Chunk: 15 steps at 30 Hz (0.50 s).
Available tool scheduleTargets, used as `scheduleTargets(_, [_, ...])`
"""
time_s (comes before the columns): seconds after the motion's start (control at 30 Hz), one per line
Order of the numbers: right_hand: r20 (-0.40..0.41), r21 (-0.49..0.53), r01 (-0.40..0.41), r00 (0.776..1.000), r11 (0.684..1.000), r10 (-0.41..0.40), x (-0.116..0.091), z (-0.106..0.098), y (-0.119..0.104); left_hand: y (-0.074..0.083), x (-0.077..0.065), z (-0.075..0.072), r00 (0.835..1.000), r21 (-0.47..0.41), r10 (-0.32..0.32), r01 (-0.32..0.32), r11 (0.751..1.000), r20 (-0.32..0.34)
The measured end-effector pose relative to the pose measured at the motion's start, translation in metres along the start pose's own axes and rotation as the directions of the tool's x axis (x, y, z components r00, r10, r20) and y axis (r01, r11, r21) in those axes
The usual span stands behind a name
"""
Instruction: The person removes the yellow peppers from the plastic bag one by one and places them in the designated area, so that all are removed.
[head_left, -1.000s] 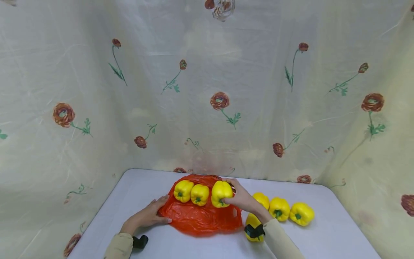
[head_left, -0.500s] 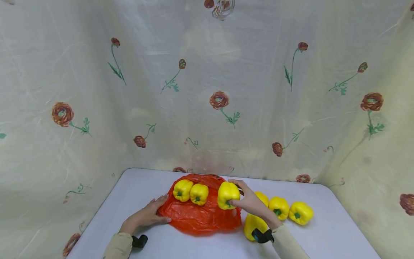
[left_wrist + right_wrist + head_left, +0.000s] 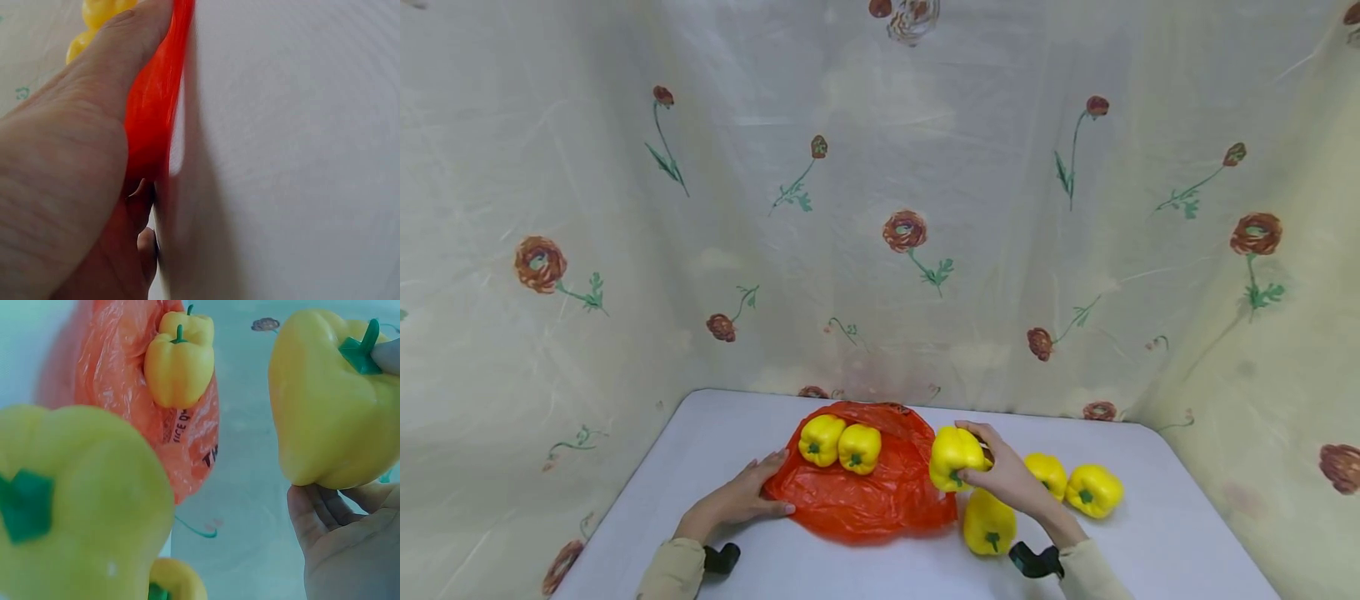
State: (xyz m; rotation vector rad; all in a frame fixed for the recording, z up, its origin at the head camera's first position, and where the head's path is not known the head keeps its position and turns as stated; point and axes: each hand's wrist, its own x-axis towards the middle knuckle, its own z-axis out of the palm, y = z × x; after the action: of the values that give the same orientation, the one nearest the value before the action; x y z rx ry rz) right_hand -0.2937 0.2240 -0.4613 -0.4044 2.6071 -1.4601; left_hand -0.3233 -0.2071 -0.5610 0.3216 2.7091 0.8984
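Observation:
In the head view my right hand [image 3: 1011, 479] grips a yellow bell pepper [image 3: 953, 457] by its sides at the right edge of a red plastic bag [image 3: 880, 504]. The right wrist view shows the held pepper [image 3: 331, 400] between thumb and fingers, its green stem close to the thumb. Two yellow bell peppers lie side by side on the bag, one left [image 3: 821, 440] and one right [image 3: 860, 448]. My left hand [image 3: 741, 497] rests at the bag's left edge, fingers extended. Up close in the left wrist view, its thumb [image 3: 125, 56] lies along the red plastic.
Right of the bag, on the white table [image 3: 1165, 533], more yellow bell peppers sit: one in front [image 3: 990, 523], and two farther right [image 3: 1047, 475], [image 3: 1095, 491]. My right forearm passes between them. A flowered curtain [image 3: 970, 333] hangs behind the table and along both sides.
My right hand has carried the bell pepper rightward, from over the bag beside the other two to the bag's right edge. My left hand has stayed at the bag's left edge.

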Motion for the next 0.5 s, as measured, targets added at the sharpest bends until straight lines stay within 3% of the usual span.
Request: scheduleTargets(0.5, [-0.058,-0.013,-0.046,0.997,0.999,0.046,-0.026,-0.025,0.02,0.002,-0.002,0.0,1.0,-0.006,-0.021,0.021,1.0,-0.007])
